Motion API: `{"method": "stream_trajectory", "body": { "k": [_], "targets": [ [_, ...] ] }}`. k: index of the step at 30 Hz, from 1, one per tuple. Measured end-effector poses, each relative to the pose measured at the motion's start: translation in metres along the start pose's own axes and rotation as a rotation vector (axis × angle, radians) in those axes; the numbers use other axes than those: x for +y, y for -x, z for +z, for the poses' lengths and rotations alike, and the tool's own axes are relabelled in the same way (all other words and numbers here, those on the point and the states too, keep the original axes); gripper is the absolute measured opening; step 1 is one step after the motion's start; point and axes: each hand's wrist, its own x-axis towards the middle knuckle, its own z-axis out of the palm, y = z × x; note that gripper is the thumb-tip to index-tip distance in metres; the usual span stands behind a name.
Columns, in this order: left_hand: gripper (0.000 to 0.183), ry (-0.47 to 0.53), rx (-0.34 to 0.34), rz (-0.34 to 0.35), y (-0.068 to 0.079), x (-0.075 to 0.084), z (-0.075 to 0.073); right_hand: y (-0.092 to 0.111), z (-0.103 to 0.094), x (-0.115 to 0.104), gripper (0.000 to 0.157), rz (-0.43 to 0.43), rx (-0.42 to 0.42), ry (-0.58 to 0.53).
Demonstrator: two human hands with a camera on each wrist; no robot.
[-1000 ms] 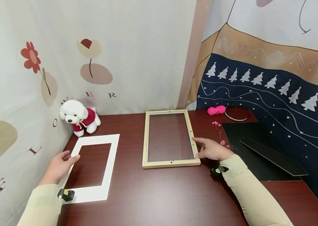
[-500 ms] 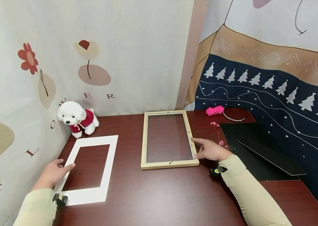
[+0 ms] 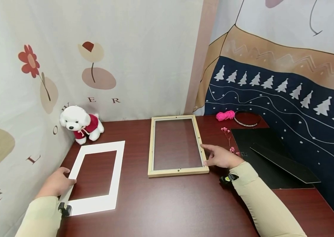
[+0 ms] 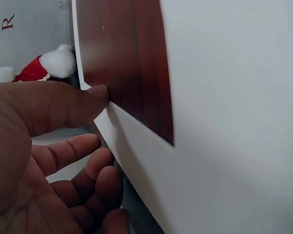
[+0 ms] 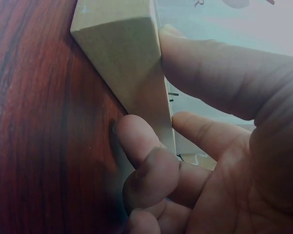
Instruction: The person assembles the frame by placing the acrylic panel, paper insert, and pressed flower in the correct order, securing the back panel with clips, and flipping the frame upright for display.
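Observation:
My left hand (image 3: 55,184) pinches the left border of a white picture mat (image 3: 116,176), a flat card with a rectangular window. In the left wrist view the thumb (image 4: 90,102) lies over the border by the window's edge, while the fingers are at the outer edge. Further right, a light wooden picture frame (image 3: 170,172) with a clear pane lies flat on the table. My right hand (image 3: 222,157) holds its right rail near the front corner. In the right wrist view the thumb (image 5: 200,68) is at the frame's upper edge, with other fingers curled beside its outer side.
A white toy dog (image 3: 79,123) in red stands behind the mat. Right of the frame lie a black backing board (image 3: 262,138) with its slanted stand (image 3: 285,164), pink dried flowers (image 3: 227,135), pink yarn (image 3: 225,115) and a headband (image 3: 247,125). Fabric curtains (image 3: 146,65) border the table.
My left hand has moved left and toward me to the mat's left border. The mat has turned slightly, its near right corner shifting right. The right hand stays on the frame.

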Motion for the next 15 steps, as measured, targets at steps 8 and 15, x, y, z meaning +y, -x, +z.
{"method": "stream_trajectory", "body": {
  "k": [8,15],
  "targets": [
    [0.058,-0.03,0.023,-0.019,0.002,0.005,0.001,0.0,0.0,0.001,0.087,0.0,-0.002,-0.004],
    [0.042,-0.028,0.073,-0.064,0.006,0.012,0.002,0.001,0.0,0.0,0.088,0.001,-0.001,0.0]
  ]
}}
